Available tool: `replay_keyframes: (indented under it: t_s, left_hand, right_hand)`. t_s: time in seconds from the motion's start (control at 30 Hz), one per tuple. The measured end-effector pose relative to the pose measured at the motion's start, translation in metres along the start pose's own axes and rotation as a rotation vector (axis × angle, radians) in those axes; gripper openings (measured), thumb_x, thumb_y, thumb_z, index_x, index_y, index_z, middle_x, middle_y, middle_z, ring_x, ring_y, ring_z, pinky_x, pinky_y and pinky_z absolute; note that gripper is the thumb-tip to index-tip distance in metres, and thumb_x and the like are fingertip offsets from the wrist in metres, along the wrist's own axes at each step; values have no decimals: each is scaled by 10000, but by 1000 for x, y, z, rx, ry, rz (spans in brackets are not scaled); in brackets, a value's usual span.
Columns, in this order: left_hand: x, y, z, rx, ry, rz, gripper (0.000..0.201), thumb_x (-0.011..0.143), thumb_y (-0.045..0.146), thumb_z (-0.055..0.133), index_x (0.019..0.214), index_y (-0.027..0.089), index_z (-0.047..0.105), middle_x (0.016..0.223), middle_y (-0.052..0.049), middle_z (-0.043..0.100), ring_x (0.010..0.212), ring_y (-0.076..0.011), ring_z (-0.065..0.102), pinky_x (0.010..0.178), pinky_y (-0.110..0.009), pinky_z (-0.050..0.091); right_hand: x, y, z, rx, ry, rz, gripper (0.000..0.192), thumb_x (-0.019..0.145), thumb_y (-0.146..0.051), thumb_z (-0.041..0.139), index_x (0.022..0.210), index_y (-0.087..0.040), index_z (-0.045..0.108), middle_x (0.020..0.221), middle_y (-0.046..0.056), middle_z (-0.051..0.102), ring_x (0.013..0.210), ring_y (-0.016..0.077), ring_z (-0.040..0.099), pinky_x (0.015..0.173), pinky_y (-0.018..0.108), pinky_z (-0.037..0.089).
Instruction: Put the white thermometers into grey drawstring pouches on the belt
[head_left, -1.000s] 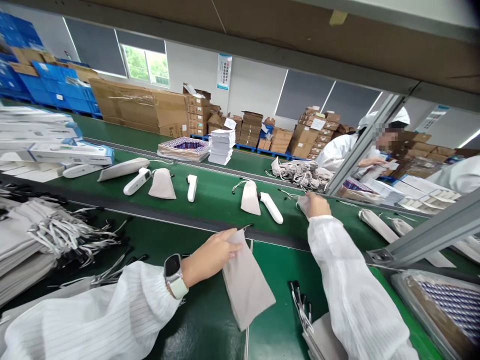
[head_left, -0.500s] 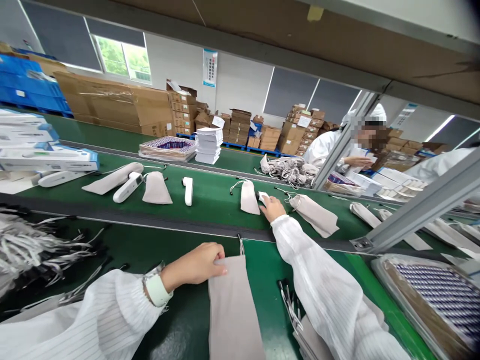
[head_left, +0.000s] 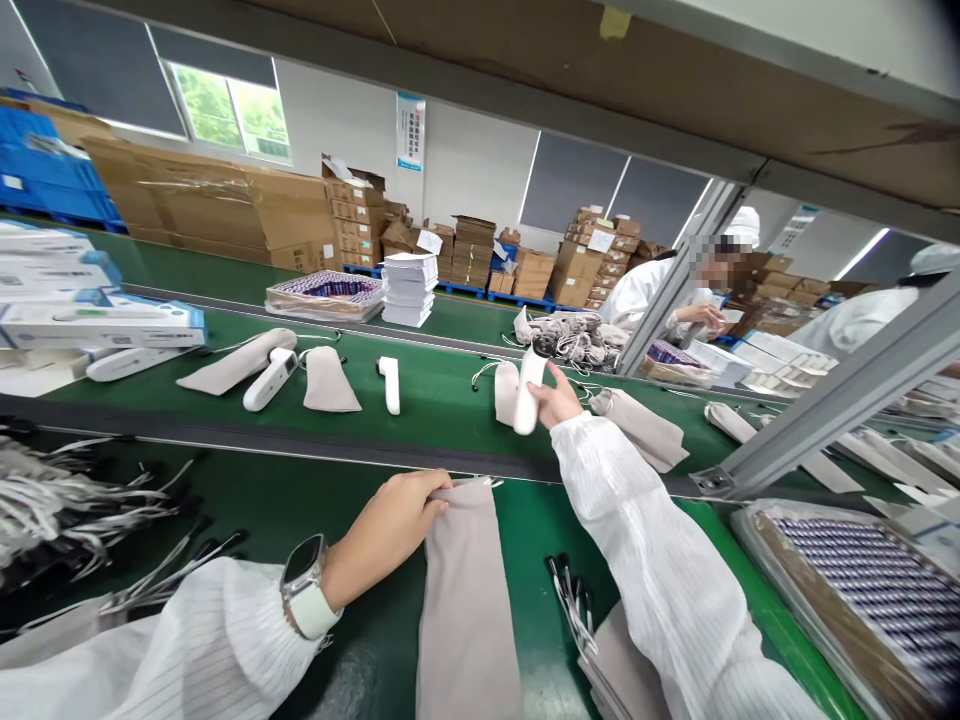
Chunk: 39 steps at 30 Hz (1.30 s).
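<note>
Warehouse backdrop, cartons stacked behind a green conveyor belt (head_left: 435, 400). Green worktop (head_left: 375, 640) in front of me. Grey pouch (head_left: 465, 600) lies flat on it, my left hand (head_left: 397, 515) pinching its top edge. My right hand (head_left: 559, 405) is out over the belt, closed around a white thermometer (head_left: 529, 390), tilted upright.

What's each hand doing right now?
Left hand: closed, pinching the top of the grey pouch.
Right hand: closed around the white thermometer, lifted off the belt.
</note>
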<state>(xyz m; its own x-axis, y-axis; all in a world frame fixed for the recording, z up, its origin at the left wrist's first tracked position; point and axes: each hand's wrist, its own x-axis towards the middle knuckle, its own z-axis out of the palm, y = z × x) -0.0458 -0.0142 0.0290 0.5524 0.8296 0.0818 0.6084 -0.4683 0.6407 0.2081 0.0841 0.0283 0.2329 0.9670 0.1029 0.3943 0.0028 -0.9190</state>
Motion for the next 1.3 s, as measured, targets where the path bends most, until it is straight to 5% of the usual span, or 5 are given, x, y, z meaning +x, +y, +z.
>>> replay_keyframes:
  t_s: [0.3,0.73,1.0,1.2,1.3]
  left_hand:
    - [-1,12,-13,18,-61,172,212,846,283,363,842,213,563,811,-8,552,804,-182,478,672,-269,354]
    - [2,13,-27,-54,294,104,220,834,360,372,794,197,514,868,-10,460,731,-135,484,669,-246,377]
    - [-10,33,-60,-307,-191,-158,413,817,477,305,597,171,474,402,68,328,382,-83,322,417,-199,260]
    - [-6,33,-55,-486,119,-1,317,852,386,307,774,174,531,515,61,391,474,-79,355,479,-185,304]
    - [-2,25,-46,-312,206,55,294,850,370,314,771,176,520,662,26,473,596,-105,453,562,-212,369]
  right_hand:
    - [-54,-62,19,726,-345,-33,837,589,-179,667,1191,-431,144,853,-56,510,706,150,608,653,378,501]
    - [-83,-61,43,71,-1035,82,597,725,-660,304,720,-117,551,545,-10,479,391,45,401,352,171,326]
    - [-36,-37,11,-157,39,-378,409,700,-560,466,677,-165,571,440,-23,461,435,95,426,496,234,379]
    - [-70,-40,44,117,-856,-385,659,548,-512,636,1090,-174,473,871,24,589,682,119,536,650,258,433]
    - [-80,-43,62,128,-821,-472,561,510,-340,697,1004,-164,500,956,32,562,846,159,532,782,297,411]
